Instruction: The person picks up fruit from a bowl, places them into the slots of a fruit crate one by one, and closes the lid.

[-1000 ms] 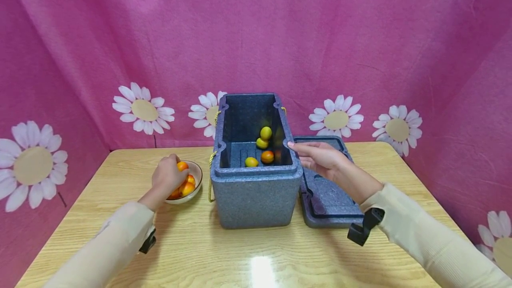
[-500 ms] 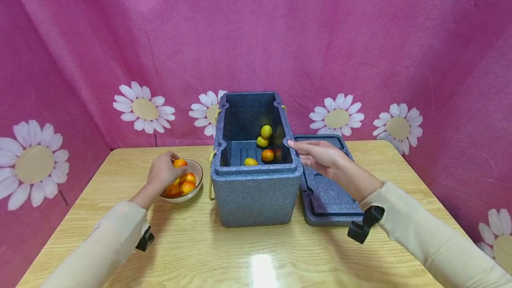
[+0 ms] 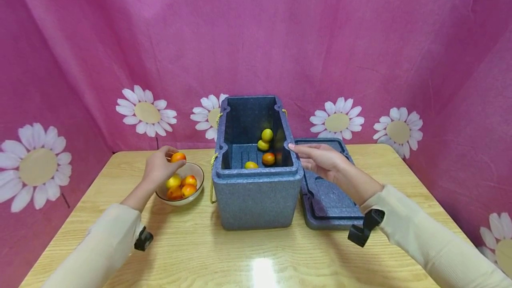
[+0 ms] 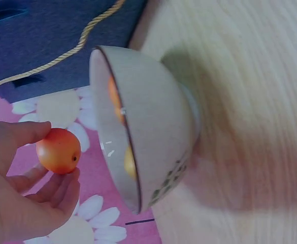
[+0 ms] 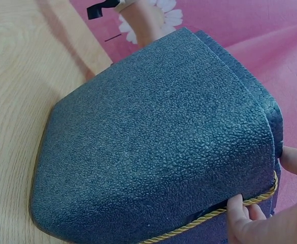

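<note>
My left hand [image 3: 157,168] pinches a small round orange-red fruit [image 4: 59,151] between thumb and fingertips, just above the bowl's far left rim. The pale bowl [image 4: 153,119] has a brown rim and holds several more fruits, yellow to orange-red [image 3: 189,190]. Right of the bowl stands a deep grey foam box [image 3: 258,201] with its top off. Inside it lie yellow fruits [image 3: 267,135] and an orange-red fruit [image 3: 268,159]. My right hand [image 3: 325,160] rests at the box's right rim, thumb on the edge, fingers against the outer wall by the yellow rope [image 5: 204,218].
The grey foam lid [image 3: 332,201] lies on the wooden table [image 3: 192,252] right of the box, under my right forearm. A second yellow rope handle [image 3: 213,181] hangs on the box's left side. Behind the table hangs a pink cloth [image 3: 256,30] with daisies.
My left hand has lifted the orange-red fruit up out of the bowl, moving slightly left and away, so more of the bowl shows. The right hand stays at the box rim.
</note>
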`<state>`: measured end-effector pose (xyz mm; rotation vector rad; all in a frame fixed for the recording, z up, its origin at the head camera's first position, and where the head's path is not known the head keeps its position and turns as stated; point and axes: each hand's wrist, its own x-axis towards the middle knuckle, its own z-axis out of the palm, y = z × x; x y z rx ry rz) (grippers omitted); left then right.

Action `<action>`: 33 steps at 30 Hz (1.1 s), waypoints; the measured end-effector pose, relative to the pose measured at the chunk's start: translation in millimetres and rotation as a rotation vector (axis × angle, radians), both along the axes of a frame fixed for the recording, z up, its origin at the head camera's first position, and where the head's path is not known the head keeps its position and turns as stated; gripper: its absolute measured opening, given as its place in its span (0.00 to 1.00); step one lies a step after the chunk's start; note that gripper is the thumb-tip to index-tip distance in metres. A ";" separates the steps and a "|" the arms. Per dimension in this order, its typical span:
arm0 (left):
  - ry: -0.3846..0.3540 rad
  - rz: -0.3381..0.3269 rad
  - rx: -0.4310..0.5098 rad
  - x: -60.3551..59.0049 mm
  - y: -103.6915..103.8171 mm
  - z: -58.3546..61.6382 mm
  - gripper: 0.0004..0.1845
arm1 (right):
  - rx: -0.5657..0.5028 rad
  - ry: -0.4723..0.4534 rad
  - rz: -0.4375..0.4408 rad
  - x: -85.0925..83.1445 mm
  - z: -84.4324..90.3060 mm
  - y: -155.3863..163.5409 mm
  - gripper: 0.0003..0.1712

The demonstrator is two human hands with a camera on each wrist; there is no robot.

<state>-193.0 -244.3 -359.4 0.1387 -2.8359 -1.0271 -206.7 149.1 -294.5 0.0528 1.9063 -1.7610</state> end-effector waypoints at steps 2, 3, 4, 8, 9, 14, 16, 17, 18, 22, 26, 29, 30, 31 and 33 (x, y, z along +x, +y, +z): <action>0.021 -0.009 0.019 0.4 -0.8 2.6 0.22 | 0.006 -0.002 -0.001 0.5 -0.1 0.1 0.42; 0.028 -0.014 0.029 0.5 -1.4 3.7 0.22 | 0.009 -0.002 -0.001 0.8 -0.1 0.3 0.42; 0.037 -0.018 0.033 0.6 -1.9 4.7 0.22 | 0.010 -0.002 0.000 1.2 -0.2 0.1 0.42; 0.053 -0.026 0.058 0.3 -3.7 7.5 0.21 | 0.011 -0.006 -0.003 2.0 -0.9 -0.5 0.42; 0.053 -0.026 0.059 0.3 -4.2 7.8 0.21 | 0.009 -0.005 0.000 2.4 -0.8 -0.7 0.42; 0.052 -0.025 0.074 -0.6 -4.7 9.6 0.22 | 0.005 -0.004 0.004 2.5 -1.0 -1.5 0.41; 0.054 -0.028 0.079 -1.0 -4.4 10.7 0.22 | 0.002 0.001 0.005 1.9 -1.3 -1.6 0.41; 0.055 -0.030 0.079 -1.4 -4.3 11.4 0.22 | 0.001 0.002 0.005 1.6 -1.4 -1.8 0.41; 0.053 -0.030 0.079 -1.5 -4.2 12.3 0.22 | -0.002 0.004 0.004 1.4 -1.4 -1.9 0.40; 0.054 -0.032 0.087 -1.2 -2.6 17.0 0.23 | -0.008 0.007 0.004 0.9 -1.3 -2.3 0.40; 0.055 -0.029 0.091 -0.9 -0.4 22.5 0.23 | -0.011 0.008 0.006 0.9 -1.2 -2.1 0.40; 0.063 -0.024 0.081 -1.7 1.7 26.3 0.24 | -0.009 0.011 0.009 1.0 -0.9 -1.8 0.40; 0.066 -0.022 0.080 -1.8 2.6 27.5 0.24 | -0.008 0.012 0.010 1.1 -0.8 -1.7 0.40; 0.071 -0.022 0.078 -2.1 3.6 28.5 0.24 | -0.007 0.014 0.011 1.1 -0.6 -1.6 0.40; 0.083 -0.022 0.072 -2.9 5.4 30.4 0.24 | -0.005 0.015 0.013 1.1 -0.5 -1.4 0.40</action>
